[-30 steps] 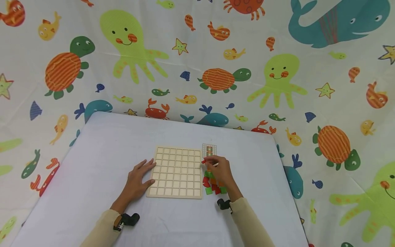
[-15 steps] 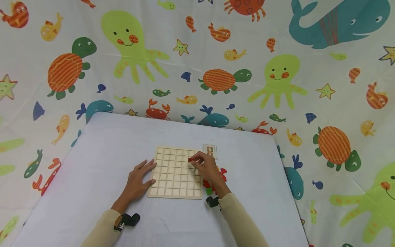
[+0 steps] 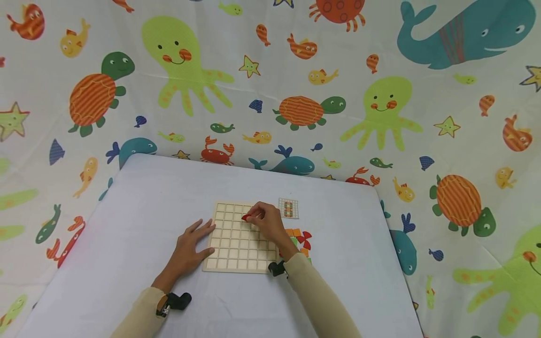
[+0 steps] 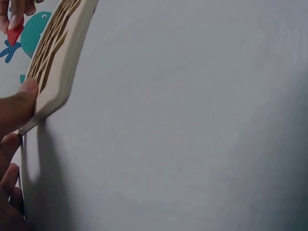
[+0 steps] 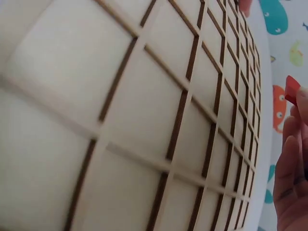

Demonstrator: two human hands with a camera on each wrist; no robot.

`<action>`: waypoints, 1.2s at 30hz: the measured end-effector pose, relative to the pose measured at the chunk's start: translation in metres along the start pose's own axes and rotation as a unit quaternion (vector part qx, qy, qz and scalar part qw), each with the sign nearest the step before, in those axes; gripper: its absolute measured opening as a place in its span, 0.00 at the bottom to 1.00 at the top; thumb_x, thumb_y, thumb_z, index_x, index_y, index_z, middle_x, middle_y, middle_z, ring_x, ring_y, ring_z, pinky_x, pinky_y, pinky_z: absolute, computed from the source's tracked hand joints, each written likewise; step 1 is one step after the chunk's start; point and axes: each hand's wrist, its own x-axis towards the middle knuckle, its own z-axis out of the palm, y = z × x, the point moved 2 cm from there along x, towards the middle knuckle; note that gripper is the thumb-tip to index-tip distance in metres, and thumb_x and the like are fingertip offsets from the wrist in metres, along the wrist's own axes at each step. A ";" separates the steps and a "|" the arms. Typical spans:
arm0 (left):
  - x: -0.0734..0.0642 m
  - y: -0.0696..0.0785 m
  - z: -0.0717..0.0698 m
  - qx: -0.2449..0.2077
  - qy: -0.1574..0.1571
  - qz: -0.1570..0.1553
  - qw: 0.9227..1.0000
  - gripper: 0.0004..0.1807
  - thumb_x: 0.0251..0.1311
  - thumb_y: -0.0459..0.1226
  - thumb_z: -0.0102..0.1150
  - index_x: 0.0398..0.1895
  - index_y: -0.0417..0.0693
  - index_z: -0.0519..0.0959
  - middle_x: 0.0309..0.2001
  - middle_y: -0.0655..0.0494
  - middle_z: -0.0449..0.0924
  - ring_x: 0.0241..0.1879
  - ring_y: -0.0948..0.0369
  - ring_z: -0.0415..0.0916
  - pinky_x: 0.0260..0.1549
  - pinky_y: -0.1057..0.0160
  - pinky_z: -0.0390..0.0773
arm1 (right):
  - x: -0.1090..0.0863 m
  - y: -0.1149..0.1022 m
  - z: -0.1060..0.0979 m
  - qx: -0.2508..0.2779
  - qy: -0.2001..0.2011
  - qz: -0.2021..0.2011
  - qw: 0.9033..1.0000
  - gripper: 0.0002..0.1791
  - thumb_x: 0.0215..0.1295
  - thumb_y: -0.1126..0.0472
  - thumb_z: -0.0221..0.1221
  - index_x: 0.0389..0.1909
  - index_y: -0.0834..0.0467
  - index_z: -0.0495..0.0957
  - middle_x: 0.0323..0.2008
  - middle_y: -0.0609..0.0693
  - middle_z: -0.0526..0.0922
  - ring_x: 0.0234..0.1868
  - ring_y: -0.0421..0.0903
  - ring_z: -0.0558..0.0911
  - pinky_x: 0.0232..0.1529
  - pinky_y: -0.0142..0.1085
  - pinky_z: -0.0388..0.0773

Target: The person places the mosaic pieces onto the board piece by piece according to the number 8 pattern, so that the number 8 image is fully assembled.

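Note:
A square wooden grid board (image 3: pixel 232 253) lies on the white table, its cells bare where they show. Over its upper part, my right hand (image 3: pixel 269 223) pinches a small red quarter-circle tile (image 3: pixel 245 218) between thumb and fingertips. The same red tile (image 5: pixel 291 90) shows at the right edge of the right wrist view, above the grid. My left hand (image 3: pixel 188 249) rests along the board's left side with fingers spread. In the left wrist view, its thumb (image 4: pixel 24 98) touches the board's edge. My right hand and forearm hide some right-hand cells and part of the loose tiles.
To the right of the board lie loose tiles: red quarter-circles (image 3: pixel 307 245), orange squares (image 3: pixel 297 232) and green pieces (image 3: pixel 294 241). Just beyond the board's upper right corner lies a small printed pattern card (image 3: pixel 289 208). A sea-animal curtain (image 3: pixel 262 61) hangs behind the table (image 3: pixel 139 211).
My right hand has carried the red tile leftward from beside the loose tiles to above the board's upper middle. My left hand has stayed at the board's left edge.

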 end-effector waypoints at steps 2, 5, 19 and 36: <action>0.000 -0.001 0.000 -0.001 0.000 -0.001 1.000 0.42 0.56 0.33 0.77 0.76 0.45 0.73 0.81 0.43 0.66 0.82 0.37 0.53 0.71 0.24 0.54 | 0.005 -0.002 0.005 -0.003 0.001 0.009 1.000 0.03 0.67 0.57 0.72 0.39 0.47 0.88 0.36 0.43 0.88 0.35 0.41 0.80 0.38 0.33 0.79; 0.000 -0.002 0.001 -0.004 0.001 -0.002 1.000 0.42 0.56 0.32 0.77 0.76 0.45 0.73 0.81 0.44 0.66 0.82 0.37 0.53 0.71 0.24 0.54 | 0.013 -0.005 0.012 -0.007 0.007 0.023 1.000 0.03 0.66 0.57 0.73 0.38 0.48 0.90 0.35 0.43 0.89 0.34 0.39 0.82 0.35 0.33 0.79; 0.000 0.001 0.000 -0.005 0.005 0.002 1.000 0.41 0.57 0.32 0.77 0.76 0.44 0.73 0.80 0.44 0.66 0.82 0.38 0.54 0.70 0.24 0.55 | 0.029 -0.006 0.033 -0.084 0.024 0.048 0.995 0.03 0.66 0.56 0.73 0.36 0.51 0.92 0.30 0.44 0.90 0.30 0.38 0.83 0.34 0.33 0.79; 0.001 0.001 0.000 0.001 0.006 -0.007 1.000 0.41 0.57 0.32 0.77 0.76 0.45 0.73 0.81 0.44 0.66 0.82 0.38 0.53 0.71 0.25 0.54 | 0.016 0.000 0.020 -0.039 0.017 0.003 0.999 0.06 0.66 0.61 0.73 0.43 0.52 0.91 0.36 0.47 0.90 0.35 0.39 0.84 0.39 0.33 0.82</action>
